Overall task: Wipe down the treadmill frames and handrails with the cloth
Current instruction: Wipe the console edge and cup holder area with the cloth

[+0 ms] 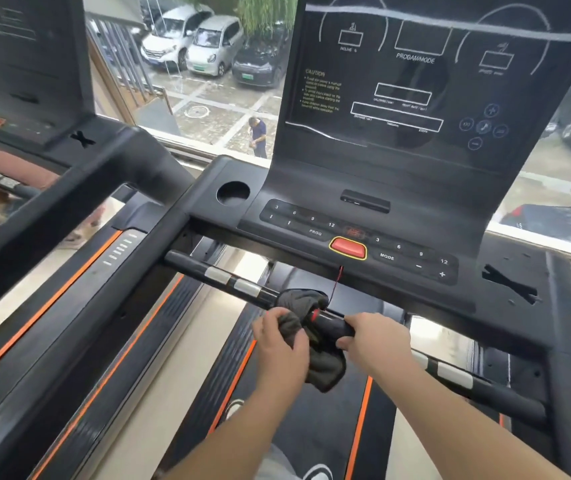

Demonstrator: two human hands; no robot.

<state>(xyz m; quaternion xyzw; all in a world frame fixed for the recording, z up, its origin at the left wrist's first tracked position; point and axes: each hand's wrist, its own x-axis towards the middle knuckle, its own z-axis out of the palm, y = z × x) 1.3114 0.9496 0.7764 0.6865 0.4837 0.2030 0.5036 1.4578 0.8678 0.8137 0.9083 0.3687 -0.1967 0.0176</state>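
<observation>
Now: cloth draped over front handrail mid-span, tail hanging below | left hand grips cloth bunch | right hand curled round handrail just beside cloth | handrail bare leftward | console edge overhangs close above | red cord drops at cloth's right edge | neighbouring treadmill left, apart

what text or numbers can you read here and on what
"PROGAMMODE": tall glossy black display panel
"CAUTION", yellow: same panel; lines beneath too blurred
"PROG", "MODE", "-", "+", "3 6 9 12" twice: black keypad strip below
Captions under the panel's boxes: too small to read
</observation>
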